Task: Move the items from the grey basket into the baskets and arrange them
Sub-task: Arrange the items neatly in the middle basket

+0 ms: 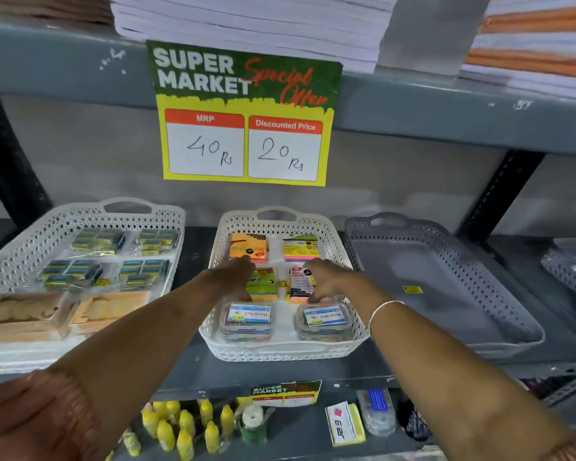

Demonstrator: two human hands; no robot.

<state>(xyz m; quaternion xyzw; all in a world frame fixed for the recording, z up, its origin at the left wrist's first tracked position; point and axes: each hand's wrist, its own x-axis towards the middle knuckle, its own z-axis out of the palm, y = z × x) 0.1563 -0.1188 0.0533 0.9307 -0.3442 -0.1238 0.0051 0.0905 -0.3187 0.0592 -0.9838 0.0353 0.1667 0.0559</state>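
Both hands are in the middle white basket [353,314], which I'll use as the landmark. Left hand [236,277] lies palm-down on the green sticky-note pack [263,283] in its middle row, fingertips reaching the orange pack [248,247] behind; fingers extended, not clearly pinching anything. Right hand [326,281] covers the red-and-white pack [299,282] beside it, fingers curled at the pack's near edge; can't tell if it's a real grip.

Key relation: both packs sit directly under the hands, long axes running front to back, one hand per pack. Looks like nudging the rows square, not a transfer.

Front row has two clear tubs [246,322], and the yellow pack [300,247] is back right.

The grey basket [479,261] sits just right of the white one, nearer the right hand. It appears empty bar a small yellow sticker [412,289], so the task is probably near done.
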